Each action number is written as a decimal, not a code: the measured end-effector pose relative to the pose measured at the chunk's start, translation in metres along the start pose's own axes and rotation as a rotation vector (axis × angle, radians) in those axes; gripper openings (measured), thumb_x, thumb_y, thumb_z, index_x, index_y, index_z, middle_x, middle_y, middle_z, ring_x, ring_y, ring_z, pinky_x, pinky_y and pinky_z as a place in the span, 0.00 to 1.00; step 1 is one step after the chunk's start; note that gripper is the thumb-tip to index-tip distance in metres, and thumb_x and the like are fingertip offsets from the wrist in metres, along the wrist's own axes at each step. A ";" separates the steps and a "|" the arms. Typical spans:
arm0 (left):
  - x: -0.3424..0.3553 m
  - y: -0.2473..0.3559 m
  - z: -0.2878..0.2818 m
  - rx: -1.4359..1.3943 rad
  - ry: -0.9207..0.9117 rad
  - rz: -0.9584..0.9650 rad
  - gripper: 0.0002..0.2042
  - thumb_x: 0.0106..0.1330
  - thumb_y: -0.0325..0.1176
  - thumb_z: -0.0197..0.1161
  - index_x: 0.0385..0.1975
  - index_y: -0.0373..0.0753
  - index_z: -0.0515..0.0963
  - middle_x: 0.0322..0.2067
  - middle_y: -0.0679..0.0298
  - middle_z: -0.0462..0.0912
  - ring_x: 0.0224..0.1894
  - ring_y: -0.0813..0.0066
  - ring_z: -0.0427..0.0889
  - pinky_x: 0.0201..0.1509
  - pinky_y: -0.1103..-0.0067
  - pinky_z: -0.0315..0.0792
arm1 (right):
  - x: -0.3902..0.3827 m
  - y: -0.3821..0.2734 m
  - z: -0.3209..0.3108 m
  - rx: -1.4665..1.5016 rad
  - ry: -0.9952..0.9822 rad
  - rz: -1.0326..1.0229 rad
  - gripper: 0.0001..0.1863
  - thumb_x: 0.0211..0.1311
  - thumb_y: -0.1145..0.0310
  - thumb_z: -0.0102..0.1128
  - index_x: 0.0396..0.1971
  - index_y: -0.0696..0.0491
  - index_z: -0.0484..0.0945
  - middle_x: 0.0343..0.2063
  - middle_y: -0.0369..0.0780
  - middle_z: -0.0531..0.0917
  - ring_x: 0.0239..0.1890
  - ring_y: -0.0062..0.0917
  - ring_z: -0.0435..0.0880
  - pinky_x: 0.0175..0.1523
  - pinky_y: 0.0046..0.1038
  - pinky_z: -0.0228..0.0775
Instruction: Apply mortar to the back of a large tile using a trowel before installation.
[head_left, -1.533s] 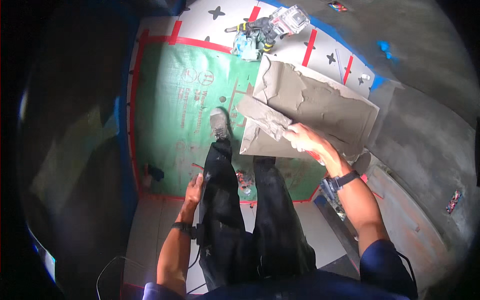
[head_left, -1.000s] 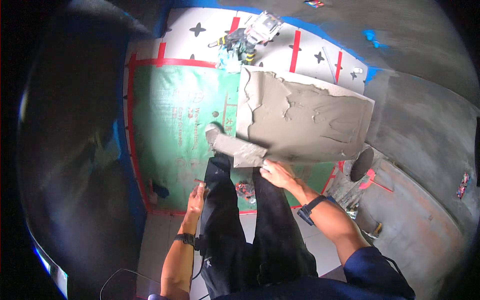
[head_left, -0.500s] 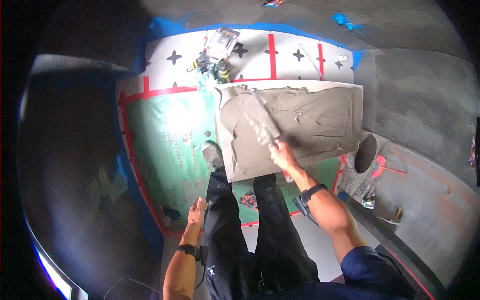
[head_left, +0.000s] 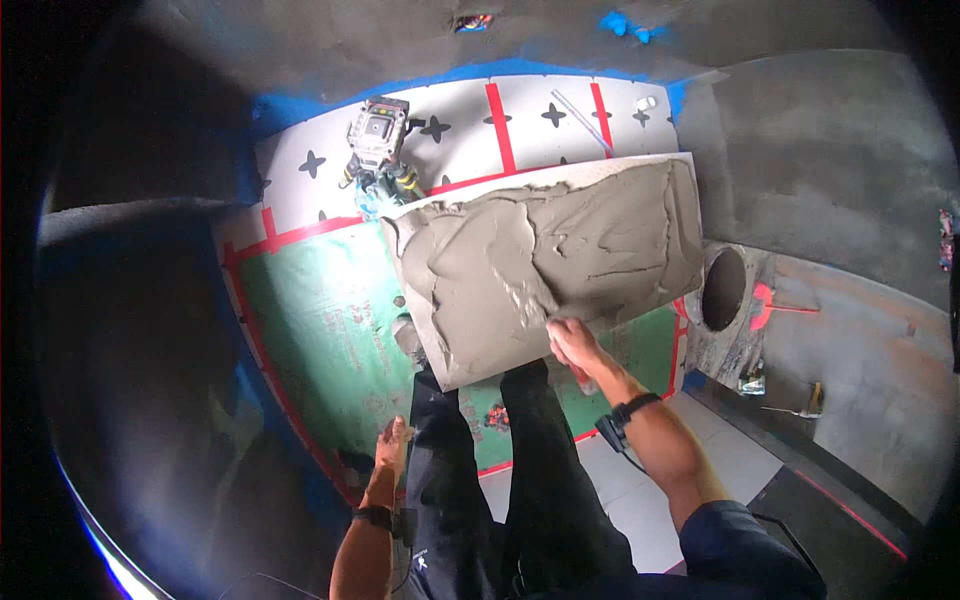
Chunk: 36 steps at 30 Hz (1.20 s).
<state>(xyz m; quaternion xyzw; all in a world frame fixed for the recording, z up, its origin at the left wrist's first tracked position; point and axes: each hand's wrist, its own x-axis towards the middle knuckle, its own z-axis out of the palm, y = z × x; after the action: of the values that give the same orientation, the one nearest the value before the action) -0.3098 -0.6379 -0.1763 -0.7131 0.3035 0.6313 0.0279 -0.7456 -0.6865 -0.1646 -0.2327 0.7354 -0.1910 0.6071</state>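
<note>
A large rectangular tile (head_left: 455,370) leans against my legs, its upper face covered in wet grey mortar (head_left: 560,250). My right hand (head_left: 573,345) is at the tile's near edge, fingers curled around a trowel handle; the blade blends into the mortar and is hard to make out. A dark band sits on that wrist. My left hand (head_left: 392,445) rests flat on my left thigh, fingers loosely apart, holding nothing. I stand in dark trousers on a green membrane floor (head_left: 320,320).
A yellow-and-black laser level (head_left: 377,135) stands on white tiles with black cross marks (head_left: 545,110) and red lines behind the tile. A round pipe opening (head_left: 724,290) sits at right. Grey cement walls surround the spot; pale floor tiles (head_left: 620,500) lie near my feet.
My right hand has drawn the trowel from the tile's middle back to its near edge. The tile now lies wider across the view. My left hand has stayed on my thigh.
</note>
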 end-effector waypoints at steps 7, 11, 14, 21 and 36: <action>0.020 -0.012 0.013 -0.122 -0.068 0.169 0.33 0.69 0.60 0.44 0.49 0.31 0.75 0.35 0.53 0.84 0.40 0.63 0.83 0.47 0.70 0.73 | -0.015 -0.022 -0.016 0.495 0.230 0.165 0.16 0.63 0.57 0.50 0.19 0.49 0.68 0.11 0.34 0.70 0.09 0.20 0.64 0.15 0.24 0.57; 0.036 -0.044 0.020 -0.108 -0.064 0.095 0.34 0.68 0.62 0.45 0.49 0.30 0.75 0.35 0.53 0.84 0.39 0.66 0.82 0.46 0.72 0.74 | 0.033 -0.040 0.069 0.933 0.000 0.294 0.15 0.62 0.52 0.51 0.23 0.46 0.69 0.16 0.33 0.72 0.14 0.20 0.68 0.20 0.27 0.62; 0.029 -0.049 0.021 -0.139 -0.048 0.056 0.34 0.68 0.61 0.46 0.49 0.29 0.75 0.35 0.51 0.84 0.39 0.66 0.82 0.46 0.72 0.74 | 0.033 -0.065 0.141 0.752 -0.026 0.189 0.16 0.64 0.53 0.51 0.23 0.48 0.69 0.15 0.33 0.72 0.14 0.19 0.68 0.20 0.25 0.63; 0.006 -0.007 0.006 -0.151 -0.075 0.054 0.34 0.69 0.60 0.44 0.53 0.29 0.72 0.40 0.46 0.82 0.44 0.61 0.82 0.49 0.70 0.74 | 0.045 -0.051 0.089 -0.652 0.211 -0.289 0.21 0.60 0.54 0.52 0.37 0.60 0.77 0.32 0.55 0.81 0.38 0.53 0.80 0.46 0.46 0.72; 0.016 -0.031 -0.009 -0.123 -0.072 0.027 0.34 0.68 0.61 0.46 0.52 0.31 0.74 0.40 0.49 0.83 0.45 0.60 0.82 0.51 0.69 0.73 | -0.016 -0.100 -0.040 0.326 0.139 0.149 0.18 0.66 0.53 0.51 0.23 0.51 0.70 0.14 0.35 0.74 0.12 0.19 0.70 0.17 0.24 0.63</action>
<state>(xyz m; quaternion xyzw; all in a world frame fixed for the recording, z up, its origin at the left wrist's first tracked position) -0.2871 -0.6232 -0.2001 -0.6861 0.2723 0.6745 -0.0136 -0.7718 -0.7592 -0.0878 -0.0622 0.7500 -0.2778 0.5970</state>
